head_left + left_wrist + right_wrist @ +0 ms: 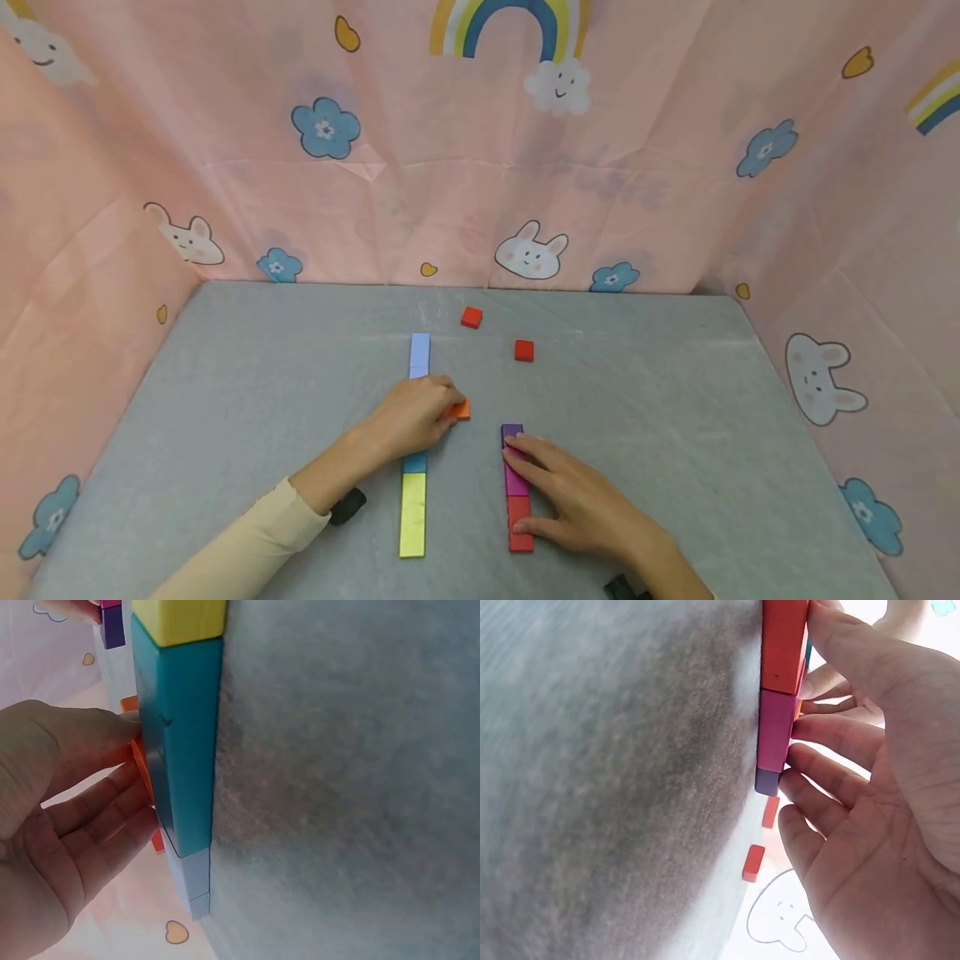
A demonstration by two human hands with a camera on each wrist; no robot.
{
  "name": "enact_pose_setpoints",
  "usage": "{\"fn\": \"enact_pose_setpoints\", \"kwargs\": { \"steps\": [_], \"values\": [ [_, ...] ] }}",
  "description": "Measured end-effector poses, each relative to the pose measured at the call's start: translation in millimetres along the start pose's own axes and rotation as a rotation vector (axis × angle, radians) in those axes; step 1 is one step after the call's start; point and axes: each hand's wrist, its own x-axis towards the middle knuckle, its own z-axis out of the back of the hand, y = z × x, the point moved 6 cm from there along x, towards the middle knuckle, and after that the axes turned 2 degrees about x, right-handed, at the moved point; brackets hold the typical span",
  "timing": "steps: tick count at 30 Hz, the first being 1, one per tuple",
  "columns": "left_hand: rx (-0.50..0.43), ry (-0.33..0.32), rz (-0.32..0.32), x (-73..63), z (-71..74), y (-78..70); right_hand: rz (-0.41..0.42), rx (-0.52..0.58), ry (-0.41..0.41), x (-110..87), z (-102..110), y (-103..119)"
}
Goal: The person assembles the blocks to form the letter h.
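Observation:
My left hand (416, 417) pinches an orange block (461, 410) between thumb and fingers, over the right side of a long row. That row runs from a yellow block (412, 515) through a teal block (180, 742) to pale blue blocks (419, 354). The hand hides part of it in the head view. My right hand (577, 500) rests along a shorter row, its fingers loosely extended. This row has a red block (520, 525), a magenta block (776, 731) and a purple block (512, 430). Thumb touches the red block, fingertips the magenta and purple ones.
Two small red cubes, a farther red cube (471, 317) and a nearer red cube (524, 350), lie apart beyond the rows. The grey table (675, 400) ends at a pink patterned cloth (420, 208) behind and at both sides.

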Motion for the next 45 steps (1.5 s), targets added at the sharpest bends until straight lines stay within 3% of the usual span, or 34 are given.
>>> {"fn": "enact_pose_setpoints", "kwargs": {
  "steps": [4,14,21,32,45],
  "values": [
    [-0.002,-0.004,-0.010,0.0,1.5,-0.4,0.010,0.001,-0.008,0.7,-0.5,0.2],
    [-0.050,0.067,0.047,2.1,-3.3,6.1,-0.020,0.014,0.028,0.1,-0.5,-2.1],
    [-0.046,0.005,0.066,6.6,6.5,12.7,-0.021,0.018,0.041,2.0,-1.2,-0.2],
    [-0.057,-0.004,0.106,42.3,6.5,30.5,-0.021,0.019,0.042,1.7,-0.2,-2.3],
    [-0.020,0.015,0.240,91.9,9.1,55.0,-0.025,0.014,0.043,2.6,0.9,-2.8]
  ]
}}
